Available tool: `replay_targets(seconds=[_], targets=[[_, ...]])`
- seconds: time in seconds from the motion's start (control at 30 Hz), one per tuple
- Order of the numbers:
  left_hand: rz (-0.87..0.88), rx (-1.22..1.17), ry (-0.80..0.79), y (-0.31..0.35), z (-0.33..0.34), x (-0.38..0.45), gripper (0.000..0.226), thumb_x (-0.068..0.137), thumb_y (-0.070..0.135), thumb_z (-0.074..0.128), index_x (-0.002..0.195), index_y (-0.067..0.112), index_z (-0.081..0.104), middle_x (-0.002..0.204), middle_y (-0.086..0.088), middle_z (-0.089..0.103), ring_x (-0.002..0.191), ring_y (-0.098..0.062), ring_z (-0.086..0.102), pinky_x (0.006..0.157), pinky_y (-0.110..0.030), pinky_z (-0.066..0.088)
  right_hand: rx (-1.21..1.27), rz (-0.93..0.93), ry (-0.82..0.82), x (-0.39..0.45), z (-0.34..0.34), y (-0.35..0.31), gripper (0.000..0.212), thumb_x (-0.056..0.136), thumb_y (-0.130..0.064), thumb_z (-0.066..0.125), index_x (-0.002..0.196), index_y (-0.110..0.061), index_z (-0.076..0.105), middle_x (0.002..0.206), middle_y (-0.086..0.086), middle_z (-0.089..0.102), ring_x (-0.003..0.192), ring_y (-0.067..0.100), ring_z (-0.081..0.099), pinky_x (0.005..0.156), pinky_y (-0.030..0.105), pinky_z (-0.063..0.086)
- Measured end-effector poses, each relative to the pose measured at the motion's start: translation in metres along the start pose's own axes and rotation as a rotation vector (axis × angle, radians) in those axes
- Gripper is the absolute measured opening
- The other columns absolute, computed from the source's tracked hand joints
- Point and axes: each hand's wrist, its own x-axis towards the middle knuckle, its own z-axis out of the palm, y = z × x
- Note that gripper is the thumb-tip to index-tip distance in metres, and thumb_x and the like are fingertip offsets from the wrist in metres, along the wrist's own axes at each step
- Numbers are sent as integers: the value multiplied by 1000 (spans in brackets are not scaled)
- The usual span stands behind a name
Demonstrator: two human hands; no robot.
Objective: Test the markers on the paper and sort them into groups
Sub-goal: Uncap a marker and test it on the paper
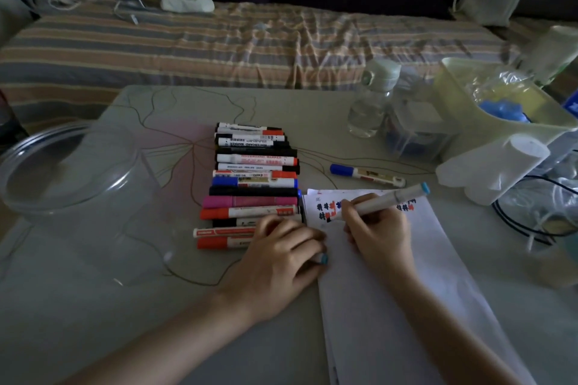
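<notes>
A grey marker [384, 201] is gripped pen-style by the right hand [377, 228], tip down on the paper [406, 306] for testing. The blue cap [324, 258] is pinched in the left hand [281, 256], which pins the sheet beside the marker row [253, 184].

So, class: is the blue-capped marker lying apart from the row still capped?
Yes, the blue-capped marker lies alone on the table, right of the row of markers, with its cap on.

Table [93, 306] — markers [253, 187], paper [391, 291], jar [72, 184].
</notes>
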Motion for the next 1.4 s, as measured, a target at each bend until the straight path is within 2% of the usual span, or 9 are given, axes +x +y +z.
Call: replay_targets(seconds=[0.1, 0.27, 0.53, 0.7, 0.83, 0.97, 1.23, 1.4], targets=[[-4, -8, -2, 0, 0, 0, 26, 91, 44, 55, 107, 28, 68, 122, 18, 60, 116, -8, 52, 99, -37, 32, -75, -28, 49, 0, 1, 5, 18, 82, -26, 74, 67, -19, 66, 56, -5, 66, 53, 8, 64, 54, 27, 53], [-6, -12, 37, 1, 1, 1, 23, 89, 42, 58, 102, 27, 70, 118, 16, 63, 113, -9, 54, 98, -39, 35, -91, 4, 84, 0, 1, 7, 13, 79, -28, 75, 68, -26, 70, 61, -12, 68, 60, 2, 65, 61, 20, 51], [-4, -26, 36, 1, 1, 0, 25, 89, 42, 58, 103, 26, 71, 119, 16, 63, 112, -8, 55, 98, -37, 34, -80, -3, 55, 0, 2, 6, 19, 82, -28, 74, 65, -23, 68, 57, -9, 67, 53, 3, 64, 55, 20, 53], [-9, -36, 37, 0, 1, 0, 25, 89, 42, 58, 102, 26, 71, 118, 16, 64, 112, -8, 55, 98, -36, 33, -68, 21, 76, 1, 2, 9, 19, 83, -26, 72, 67, -18, 68, 58, -8, 68, 54, 9, 65, 61, 32, 57], [-7, -38, 41, 1, 1, 0, 25, 89, 42, 57, 102, 26, 71, 117, 16, 64, 112, -8, 55, 98, -36, 33, -65, -13, 43, 0, 2, 7, 20, 85, -24, 72, 66, -20, 67, 57, -5, 67, 52, 7, 64, 58, 29, 56], [-7, -44, 49, 0, 1, 0, 25, 88, 42, 59, 102, 26, 72, 117, 16, 65, 111, -8, 55, 98, -36, 33, -83, -5, 62, 0, 2, 7, 18, 83, -24, 71, 67, -18, 66, 57, -3, 67, 53, 10, 64, 61, 36, 57], [-12, -44, 51, 1, 2, 1, 24, 88, 42, 59, 100, 26, 72, 115, 16, 65, 110, -8, 56, 97, -36, 33, -76, -51, 22, -1, 1, 5, 19, 85, -22, 71, 67, -16, 65, 56, -4, 66, 49, 6, 63, 51, 17, 51], [-4, -39, 50, 1, 2, 2, 24, 88, 42, 59, 100, 26, 72, 115, 16, 65, 110, -8, 56, 97, -37, 33, -19, -11, 55, 0, 2, 6, 19, 87, -19, 71, 69, -13, 66, 55, -1, 66, 46, 9, 62, 47, 19, 51]])
